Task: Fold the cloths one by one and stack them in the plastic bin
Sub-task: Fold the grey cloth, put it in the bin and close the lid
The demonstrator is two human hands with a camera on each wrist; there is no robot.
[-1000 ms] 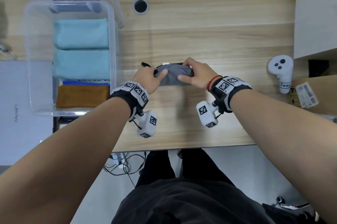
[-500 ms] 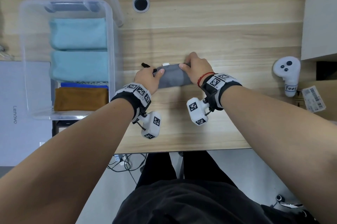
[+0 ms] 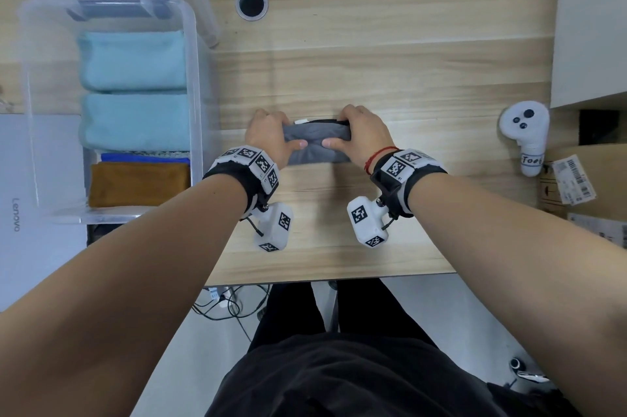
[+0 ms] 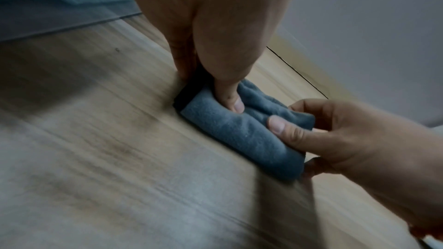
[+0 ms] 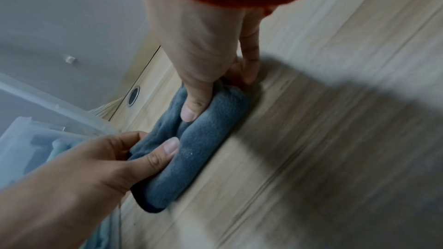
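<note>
Both hands grip one folded grey cloth (image 3: pixel 315 145) on the wooden table (image 3: pixel 407 77). Left hand (image 3: pixel 269 136) pinches one end, right hand (image 3: pixel 364 135) the other; the cloth seems barely lifted.

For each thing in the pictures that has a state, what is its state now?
gray cloth: folded small, on desk, held at both ends
left hand: grips cloth
right hand: grips cloth
plastic bin: open, holds folded cloths
teal cloths: folded, in bin
brown cloth: folded, in bin

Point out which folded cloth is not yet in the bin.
The grey cloth, gripped by both hands on the desk; the others lie inside the plastic bin.
</note>
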